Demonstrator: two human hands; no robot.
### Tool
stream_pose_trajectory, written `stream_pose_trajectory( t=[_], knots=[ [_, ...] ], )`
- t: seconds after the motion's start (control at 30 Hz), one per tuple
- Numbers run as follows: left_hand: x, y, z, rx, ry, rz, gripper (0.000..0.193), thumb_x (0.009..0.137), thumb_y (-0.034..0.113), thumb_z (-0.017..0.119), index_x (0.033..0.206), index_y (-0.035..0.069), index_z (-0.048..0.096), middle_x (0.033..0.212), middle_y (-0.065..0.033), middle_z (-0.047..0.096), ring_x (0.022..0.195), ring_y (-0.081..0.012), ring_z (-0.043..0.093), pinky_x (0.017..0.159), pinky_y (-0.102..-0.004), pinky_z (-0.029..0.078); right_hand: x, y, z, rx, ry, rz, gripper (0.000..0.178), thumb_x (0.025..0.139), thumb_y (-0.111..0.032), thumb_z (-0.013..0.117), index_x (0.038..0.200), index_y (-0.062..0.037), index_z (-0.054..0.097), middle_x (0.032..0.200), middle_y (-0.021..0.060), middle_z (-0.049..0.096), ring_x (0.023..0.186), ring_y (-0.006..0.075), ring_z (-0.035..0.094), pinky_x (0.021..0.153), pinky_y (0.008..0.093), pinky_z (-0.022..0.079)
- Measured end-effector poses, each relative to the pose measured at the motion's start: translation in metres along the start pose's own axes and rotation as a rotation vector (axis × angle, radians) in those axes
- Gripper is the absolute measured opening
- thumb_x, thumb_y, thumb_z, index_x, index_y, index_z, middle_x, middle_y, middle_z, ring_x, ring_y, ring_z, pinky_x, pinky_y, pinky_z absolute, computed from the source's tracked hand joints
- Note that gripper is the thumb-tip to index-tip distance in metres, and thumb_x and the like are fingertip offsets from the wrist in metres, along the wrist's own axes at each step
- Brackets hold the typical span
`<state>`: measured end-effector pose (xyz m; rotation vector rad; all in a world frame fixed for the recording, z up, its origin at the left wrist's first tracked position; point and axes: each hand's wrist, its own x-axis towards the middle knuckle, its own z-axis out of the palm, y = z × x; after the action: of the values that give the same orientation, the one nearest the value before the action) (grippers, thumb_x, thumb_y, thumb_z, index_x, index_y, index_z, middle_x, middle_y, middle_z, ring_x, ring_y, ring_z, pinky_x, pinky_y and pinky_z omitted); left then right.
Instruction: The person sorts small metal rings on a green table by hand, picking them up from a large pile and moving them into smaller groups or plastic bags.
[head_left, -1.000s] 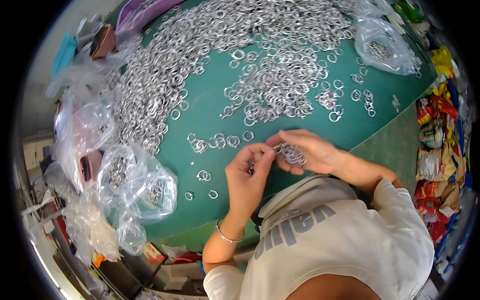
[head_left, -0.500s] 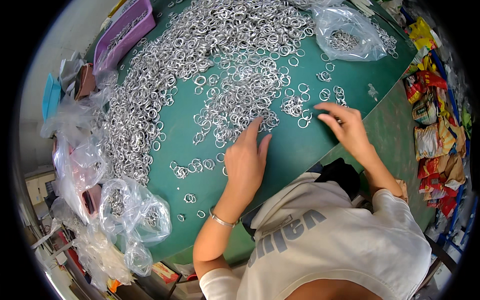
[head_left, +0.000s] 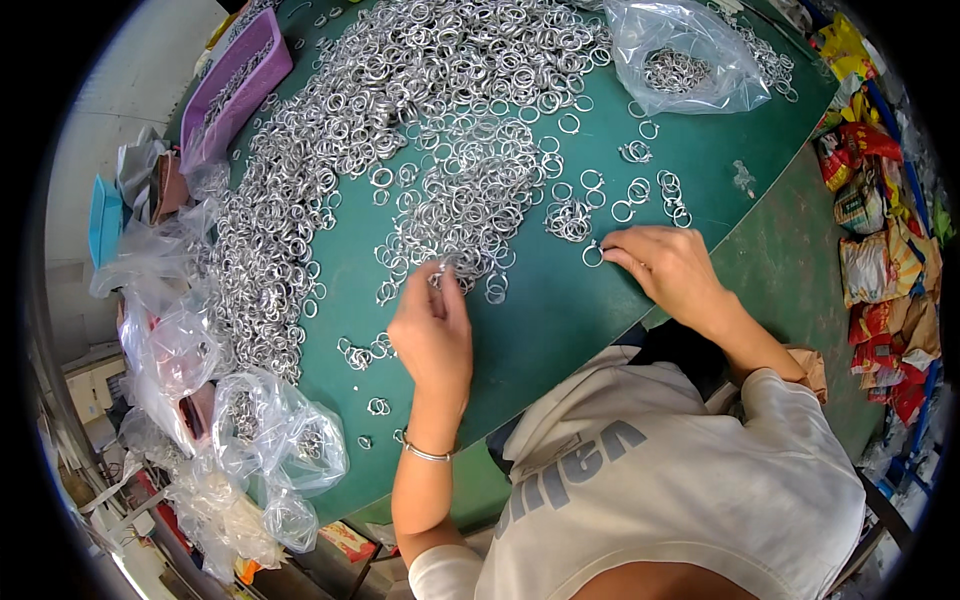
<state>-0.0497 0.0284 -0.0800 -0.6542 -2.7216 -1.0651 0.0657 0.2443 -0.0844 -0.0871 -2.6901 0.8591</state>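
Silver metal rings, each with a small raised nub, cover much of the green table. My right hand (head_left: 672, 272) pinches a single ring (head_left: 592, 256) at its fingertips, just over the tabletop. My left hand (head_left: 432, 335) reaches the near edge of the middle heap of rings (head_left: 465, 190), thumb and forefinger drawn together; what is between them is blurred and too small to make out. Between the hands, a little farther off, lies a small cluster of rings (head_left: 568, 220). More rings (head_left: 673, 198) lie in a short row beyond my right hand.
A large bank of rings (head_left: 270, 220) curves along the far and left sides of the green table (head_left: 540, 320). Clear plastic bags holding rings stand at the far right (head_left: 735, 75) and near left (head_left: 330, 440). A purple basket (head_left: 235, 110) sits far left. Colourful packets (head_left: 870, 265) hang at right.
My right hand has moved left and closed on a ring. My left hand has shifted left along the heap, its spread fingers now pinched together. The view has shifted slightly.
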Motion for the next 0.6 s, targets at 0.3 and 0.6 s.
stream_pose_trajectory(
  t=[0.3, 0.6],
  knots=[
    [-0.001, 0.014, 0.01, 0.158, -0.143, 0.053, 0.037, 0.08, 0.019, 0.067, 0.114, 0.009, 0.056, 0.051, -0.0061, 0.046, 0.042, -0.0174, 0.041, 0.042, -0.0296, 0.034, 0.007, 0.017, -0.024, 1.045, 0.027, 0.686, 0.022, 0.093, -0.017, 0.049, 0.093, -0.0004, 0.063, 0.061, -0.0034, 0.045, 0.048, 0.0024, 0.035, 0.043, 0.0187, 0.027],
    [0.013, 0.005, 0.024, 0.323, -0.195, 0.214, 0.03, 0.079, 0.018, 0.063, 0.106, 0.007, 0.058, 0.067, -0.0126, 0.061, 0.055, -0.03, 0.06, 0.046, -0.0389, 0.045, 0.023, 0.015, 0.006, -0.131, 0.05, 0.111, 0.015, 0.077, -0.016, 0.064, 0.09, -0.009, 0.065, 0.076, 0.0089, 0.06, 0.063, 0.0299, 0.059, 0.052, 0.0385, 0.046]
  ],
)
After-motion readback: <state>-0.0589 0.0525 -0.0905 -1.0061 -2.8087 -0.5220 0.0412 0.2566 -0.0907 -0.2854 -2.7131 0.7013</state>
